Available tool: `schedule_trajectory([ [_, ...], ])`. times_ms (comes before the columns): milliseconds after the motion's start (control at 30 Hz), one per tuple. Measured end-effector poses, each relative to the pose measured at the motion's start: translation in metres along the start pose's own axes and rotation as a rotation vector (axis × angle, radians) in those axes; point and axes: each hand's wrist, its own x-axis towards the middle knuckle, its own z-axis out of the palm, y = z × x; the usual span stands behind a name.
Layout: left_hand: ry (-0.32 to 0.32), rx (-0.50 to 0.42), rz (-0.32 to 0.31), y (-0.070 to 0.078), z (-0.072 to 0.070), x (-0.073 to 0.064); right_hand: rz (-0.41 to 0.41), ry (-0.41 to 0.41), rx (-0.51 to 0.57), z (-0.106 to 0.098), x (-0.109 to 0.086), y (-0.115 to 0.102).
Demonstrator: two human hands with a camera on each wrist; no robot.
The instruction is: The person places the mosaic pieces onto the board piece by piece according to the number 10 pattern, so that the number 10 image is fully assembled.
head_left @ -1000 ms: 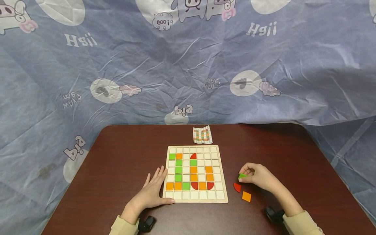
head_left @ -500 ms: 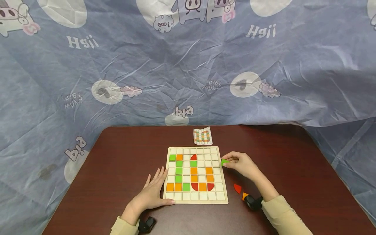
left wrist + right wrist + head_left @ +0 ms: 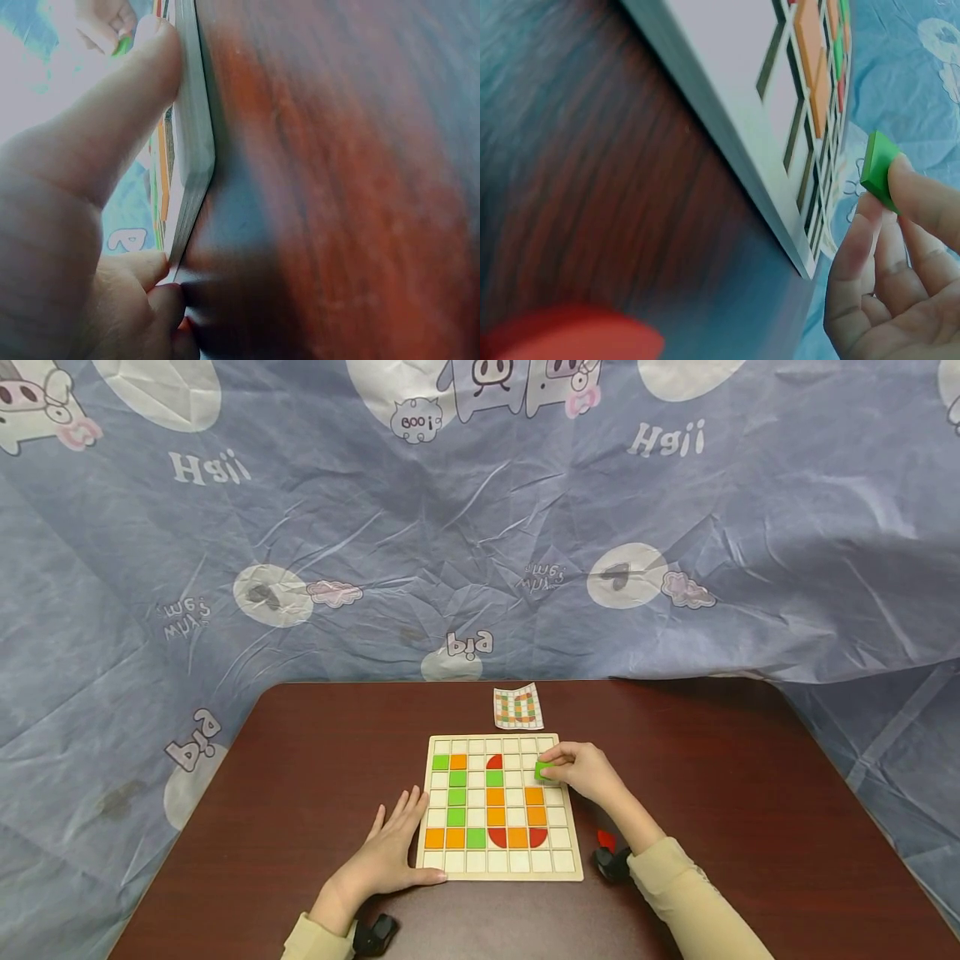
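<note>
A pale wooden grid board [image 3: 573, 860] lies on the table, partly filled with green and orange square tiles and red quarter-round tiles. My right hand [image 3: 587, 770] pinches a green square tile [image 3: 542, 771] between thumb and fingers, over the board's right side, just above the column with two orange tiles [image 3: 534, 797]. In the right wrist view the green tile [image 3: 880, 169] is held tilted, away from the grid. My left hand [image 3: 388, 852] rests at the board's left side, fingers straight along the edge and thumb on the near left corner.
A small printed pattern card [image 3: 517, 707] lies behind the board. Right of the board, a loose red quarter-round tile [image 3: 606, 839] shows beside the black wrist camera [image 3: 612, 863]. A patterned blue cloth [image 3: 480, 568] hangs behind the table.
My right hand has carried the green tile from the table's right side leftward and away from me, over the board. The right forearm now covers the loose orange tile. My left hand stays put.
</note>
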Motion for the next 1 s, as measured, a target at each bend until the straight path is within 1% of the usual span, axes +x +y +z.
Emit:
schedule_trajectory([
  [200,0.0,-0.006,0.002,0.001,-0.001,-0.001,0.033,0.002,-0.066,0.008,0.005,-0.003],
  [467,-0.002,-0.009,0.0,0.003,-0.002,-0.001,0.001,0.014,-0.153,0.012,0.009,-0.006],
  [667,-0.002,-0.013,0.001,0.002,-0.001,-0.001,-0.002,0.006,-0.18,0.014,0.008,-0.01],
  [833,-0.002,-0.008,-0.003,0.002,-0.001,-0.001,-0.041,0.014,-0.202,0.016,0.009,-0.01],
  [1000,-0.007,-0.002,-0.006,0.004,-0.002,-0.001,-0.083,0.028,-0.247,0.02,0.008,-0.009],
])
